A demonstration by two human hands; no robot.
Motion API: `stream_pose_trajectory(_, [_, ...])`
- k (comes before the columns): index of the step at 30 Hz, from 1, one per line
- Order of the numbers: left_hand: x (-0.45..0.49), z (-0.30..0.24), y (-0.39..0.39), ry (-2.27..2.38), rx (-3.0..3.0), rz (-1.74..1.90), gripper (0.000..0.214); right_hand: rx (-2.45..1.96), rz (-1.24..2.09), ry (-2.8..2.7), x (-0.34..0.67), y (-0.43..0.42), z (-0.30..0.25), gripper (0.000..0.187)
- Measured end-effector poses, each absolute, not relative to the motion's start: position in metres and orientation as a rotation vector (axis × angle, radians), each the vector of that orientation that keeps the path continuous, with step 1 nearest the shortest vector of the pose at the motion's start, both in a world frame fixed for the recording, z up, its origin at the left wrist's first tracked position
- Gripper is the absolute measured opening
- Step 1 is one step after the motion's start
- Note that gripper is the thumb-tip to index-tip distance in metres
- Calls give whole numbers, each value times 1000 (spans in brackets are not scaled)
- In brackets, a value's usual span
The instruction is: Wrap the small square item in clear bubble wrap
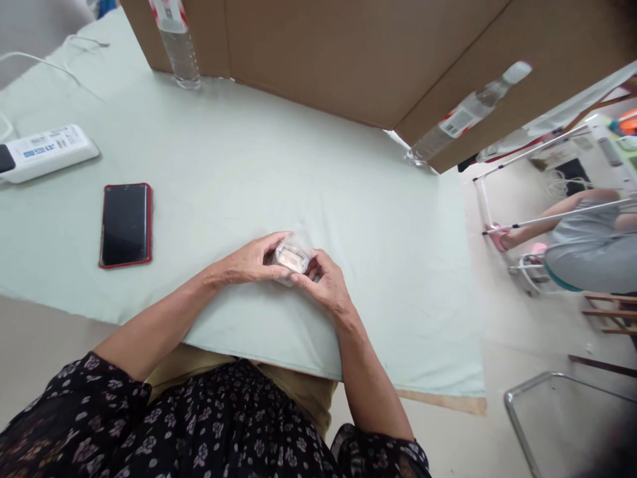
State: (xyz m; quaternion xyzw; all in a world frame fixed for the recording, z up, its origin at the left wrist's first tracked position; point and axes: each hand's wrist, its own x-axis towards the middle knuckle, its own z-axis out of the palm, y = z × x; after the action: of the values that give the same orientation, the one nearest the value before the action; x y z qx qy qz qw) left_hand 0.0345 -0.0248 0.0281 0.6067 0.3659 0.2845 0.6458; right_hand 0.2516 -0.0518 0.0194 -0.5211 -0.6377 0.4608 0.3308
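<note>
Between my two hands, just above the front part of the table, is a small packet in clear plastic wrapping (292,257) with a pale label or content showing on top. My left hand (256,259) grips its left side, thumb in front and fingers behind. On the other side my right hand (324,279) holds it with thumb and curled fingers. Loose clear film sticks up at the packet's back edge. What exactly lies inside the wrapping is too small to tell.
A phone in a red case (126,226) lies left on the pale green tablecloth (239,166), near a white power strip (54,153). Water bottles, one at left (182,56) and one at right (460,123), stand against a cardboard panel (323,60). At right sits another person (592,232).
</note>
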Motion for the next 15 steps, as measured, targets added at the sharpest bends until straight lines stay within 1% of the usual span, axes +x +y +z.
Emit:
stream_pose_trajectory(2, [35,27,-25,814,1331,642,86,-1365,1193,-1671,252,-52,19,45])
stream_pose_trajectory(12, [38,19,-24,754,1149,680,94,-1318,1171,-1703,256,-53,21,53])
stream_pose_trajectory(15, [39,17,-23,763,1151,672,94,-1299,1062,-1710,259,-54,19,51])
